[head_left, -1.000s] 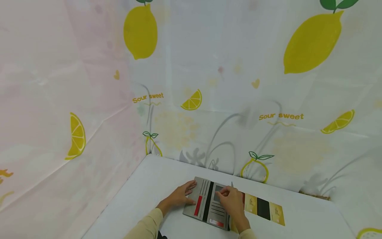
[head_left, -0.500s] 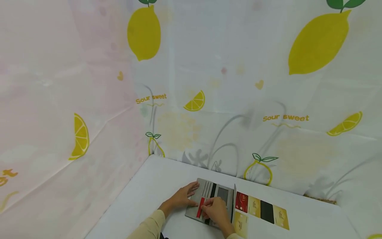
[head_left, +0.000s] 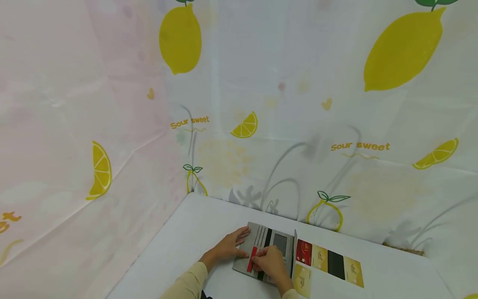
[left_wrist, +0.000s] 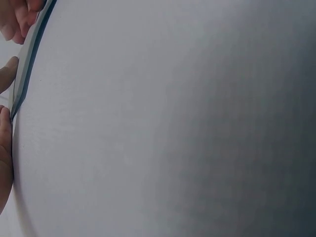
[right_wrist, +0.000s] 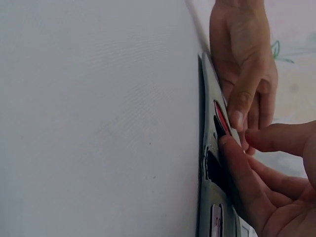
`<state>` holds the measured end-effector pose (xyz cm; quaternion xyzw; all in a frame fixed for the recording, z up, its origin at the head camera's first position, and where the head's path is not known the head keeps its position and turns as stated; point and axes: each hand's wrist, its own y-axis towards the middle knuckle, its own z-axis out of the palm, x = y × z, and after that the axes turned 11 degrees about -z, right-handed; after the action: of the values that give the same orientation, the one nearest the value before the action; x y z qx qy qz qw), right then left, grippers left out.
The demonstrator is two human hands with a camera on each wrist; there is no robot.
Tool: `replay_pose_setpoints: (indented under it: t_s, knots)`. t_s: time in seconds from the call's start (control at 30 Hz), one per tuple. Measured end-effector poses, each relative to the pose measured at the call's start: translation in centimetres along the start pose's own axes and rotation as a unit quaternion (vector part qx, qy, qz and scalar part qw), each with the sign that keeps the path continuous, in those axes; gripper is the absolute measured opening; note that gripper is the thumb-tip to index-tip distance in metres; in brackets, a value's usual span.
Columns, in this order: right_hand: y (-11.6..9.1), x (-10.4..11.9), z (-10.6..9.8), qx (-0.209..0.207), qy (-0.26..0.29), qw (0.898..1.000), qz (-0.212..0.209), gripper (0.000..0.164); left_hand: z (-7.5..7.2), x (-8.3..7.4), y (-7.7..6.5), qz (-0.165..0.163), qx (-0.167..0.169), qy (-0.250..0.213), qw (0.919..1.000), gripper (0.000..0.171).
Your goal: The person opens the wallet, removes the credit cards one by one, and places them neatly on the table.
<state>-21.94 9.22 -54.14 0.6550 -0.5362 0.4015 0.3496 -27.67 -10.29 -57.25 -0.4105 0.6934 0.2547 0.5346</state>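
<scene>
A grey wallet [head_left: 242, 263] lies unfolded on the white table, with card slots, a dark window and a black strip down its middle. A red card [head_left: 251, 258] shows in one of its slots. My left hand [head_left: 225, 247] rests on the left part of the wallet, fingers extended and thumb on the surface. My right hand [head_left: 271, 262] bends over the wallet, thumb and index finger pinching at the red card's edge. In the right wrist view the red card [right_wrist: 220, 116] sits in its slot beside the right fingertips; their exact contact is partly hidden.
Right of the wallet lie a red VIP card [head_left: 304, 252], gold cards [head_left: 353, 272] and a black card [head_left: 336, 264], with another gold card [head_left: 302, 280] nearer. A lemon-print cloth [head_left: 224, 83] hangs behind and left of the table [head_left: 209, 211].
My right hand has moved left and nearer, from the window area to the red card, uncovering the red VIP card and the wallet's raised right flap. My left hand stays on the wallet.
</scene>
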Motion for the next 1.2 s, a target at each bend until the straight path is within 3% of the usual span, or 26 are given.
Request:
replay_pose_setpoints:
  t_s: [0.23,0.47,1.2]
  knots:
    - [0.6,-0.1,0.4,-0.016,-0.019,1.0,0.009,0.009,0.0,0.1,0.1,-0.003,-0.003,-0.001,1.0,0.092]
    - [0.7,0.6,0.9,-0.022,-0.091,0.996,-0.002,0.016,0.2,-0.4,0.1,-0.001,0.005,-0.009,0.9999,0.09]
    - [0.9,1.0,1.0,-0.021,-0.057,0.998,0.02,0.01,-0.3,0.5,0.6,-0.007,0.005,-0.013,0.9999,0.092]
